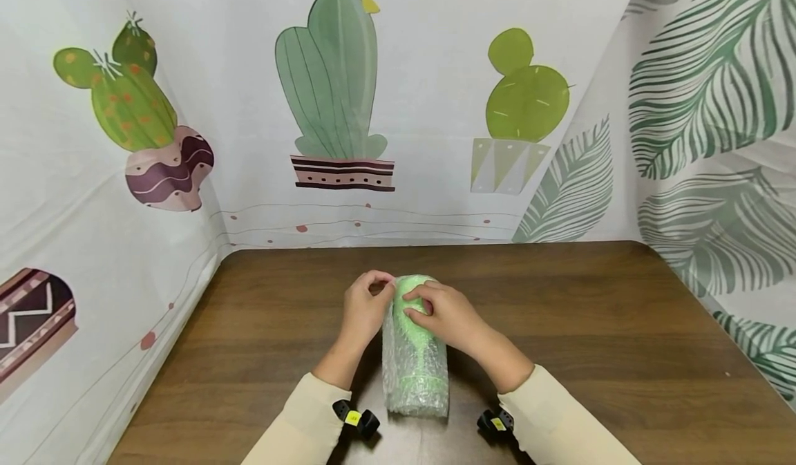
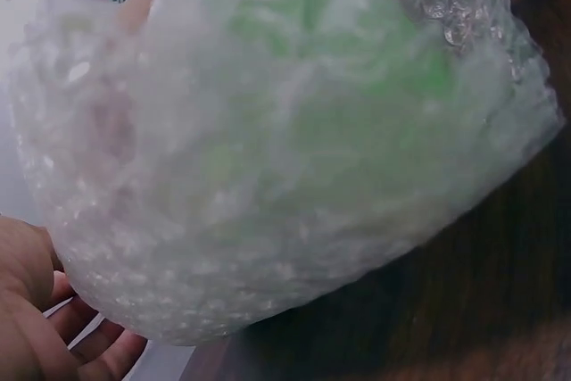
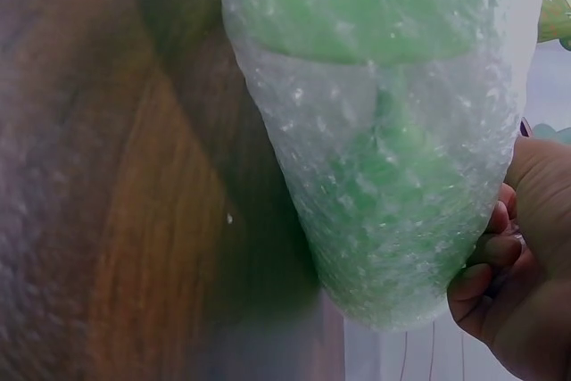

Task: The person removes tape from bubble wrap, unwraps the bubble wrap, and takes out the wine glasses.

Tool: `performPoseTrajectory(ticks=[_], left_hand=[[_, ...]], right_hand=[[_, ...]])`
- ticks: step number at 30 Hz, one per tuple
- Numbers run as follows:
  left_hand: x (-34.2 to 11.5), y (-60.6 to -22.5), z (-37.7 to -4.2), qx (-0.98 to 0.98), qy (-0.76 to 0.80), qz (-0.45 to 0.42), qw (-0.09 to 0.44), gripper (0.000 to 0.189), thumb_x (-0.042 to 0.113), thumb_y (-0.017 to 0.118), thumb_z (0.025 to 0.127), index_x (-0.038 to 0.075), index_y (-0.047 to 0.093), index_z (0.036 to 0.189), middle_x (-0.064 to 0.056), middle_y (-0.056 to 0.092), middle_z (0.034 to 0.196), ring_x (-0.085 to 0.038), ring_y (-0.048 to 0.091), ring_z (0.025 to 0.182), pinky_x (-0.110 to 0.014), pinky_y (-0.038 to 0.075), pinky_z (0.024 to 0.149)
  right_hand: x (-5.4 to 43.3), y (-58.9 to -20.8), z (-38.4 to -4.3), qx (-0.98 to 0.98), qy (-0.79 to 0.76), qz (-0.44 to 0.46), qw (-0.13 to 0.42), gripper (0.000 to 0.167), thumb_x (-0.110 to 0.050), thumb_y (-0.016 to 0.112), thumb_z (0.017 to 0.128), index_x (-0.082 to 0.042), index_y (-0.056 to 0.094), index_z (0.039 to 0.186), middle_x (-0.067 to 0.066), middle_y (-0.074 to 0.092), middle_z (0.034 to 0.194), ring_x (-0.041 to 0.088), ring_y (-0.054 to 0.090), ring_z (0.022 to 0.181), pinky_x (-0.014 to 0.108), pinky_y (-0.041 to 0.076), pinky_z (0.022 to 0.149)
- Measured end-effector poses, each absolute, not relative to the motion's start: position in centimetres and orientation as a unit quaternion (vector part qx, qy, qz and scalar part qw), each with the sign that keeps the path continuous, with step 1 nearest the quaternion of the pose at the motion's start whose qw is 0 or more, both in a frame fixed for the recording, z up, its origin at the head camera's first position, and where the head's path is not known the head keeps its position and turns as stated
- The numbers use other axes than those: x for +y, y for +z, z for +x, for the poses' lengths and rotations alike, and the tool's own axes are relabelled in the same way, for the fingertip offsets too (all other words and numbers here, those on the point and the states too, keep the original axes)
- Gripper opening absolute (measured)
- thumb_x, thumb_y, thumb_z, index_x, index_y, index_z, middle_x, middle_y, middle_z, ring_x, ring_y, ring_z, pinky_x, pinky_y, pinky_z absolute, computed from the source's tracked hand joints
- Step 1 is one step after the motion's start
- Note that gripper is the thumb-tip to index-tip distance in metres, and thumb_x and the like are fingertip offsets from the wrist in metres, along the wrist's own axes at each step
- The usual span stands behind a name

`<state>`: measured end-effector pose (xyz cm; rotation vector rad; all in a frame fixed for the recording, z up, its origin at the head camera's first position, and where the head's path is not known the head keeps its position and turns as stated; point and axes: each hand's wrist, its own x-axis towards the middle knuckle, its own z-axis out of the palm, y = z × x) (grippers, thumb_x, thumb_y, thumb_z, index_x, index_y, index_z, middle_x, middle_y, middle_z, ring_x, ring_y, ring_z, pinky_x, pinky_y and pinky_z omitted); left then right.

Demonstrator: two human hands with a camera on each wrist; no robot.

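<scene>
A green object [image 1: 410, 327] with a narrow middle lies on the table inside clear bubble wrap [image 1: 398, 396]. My left hand [image 1: 365, 305] is at the wrap's far left corner, thumb and index finger pinching its edge. Over the far end of the bundle, my right hand [image 1: 449, 313] has its thumb and fingers curled against the wrap. The left wrist view shows the wrap [image 2: 214, 265] large and blurred, with left fingers [image 2: 111, 350] behind its edge. In the right wrist view, right fingers [image 3: 486, 265] curl beside the wrap's rounded end, and the green object [image 3: 357, 6] shows through.
The brown wooden table [image 1: 560, 327] extends to both sides of the bundle. Behind it and at the sides hangs a white cloth [image 1: 429, 92] printed with cacti and leaves. Dark wrist cameras [image 1: 356, 420] sit at both cuffs.
</scene>
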<state>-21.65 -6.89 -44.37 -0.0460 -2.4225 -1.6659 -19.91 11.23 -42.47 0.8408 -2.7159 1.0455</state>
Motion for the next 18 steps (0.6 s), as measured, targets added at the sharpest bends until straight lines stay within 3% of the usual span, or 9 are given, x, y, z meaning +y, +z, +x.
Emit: performPoseTrajectory(ticks=[7,18], left_hand=[[-7.02,-44.41,-21.75,-0.812,-0.575,-0.012,0.101,0.009,0.015,0.067,0.093,0.011,0.074,0.097,-0.005,0.072,0.096,-0.015,0.065,0.087,-0.026,0.054,0.073],[-7.23,-44.13,-21.89,-0.809,-0.581,0.017,0.091,0.011,0.016,0.066,0.093,0.01,0.074,0.097,-0.006,0.071,0.093,-0.016,0.061,0.084,-0.028,0.052,0.07]], right_hand=[[11.48,-42.59,-19.85,-0.891,0.355,0.276,0.055,0.021,-0.02,0.073,0.094,-0.011,0.074,0.112,-0.007,0.045,0.07,0.002,0.036,0.059,0.02,0.037,0.056],[11.71,-42.76,-19.86,-0.887,0.361,0.28,0.069,0.019,-0.019,0.074,0.093,-0.011,0.075,0.111,-0.007,0.045,0.068,0.001,0.036,0.059,0.02,0.038,0.056]])
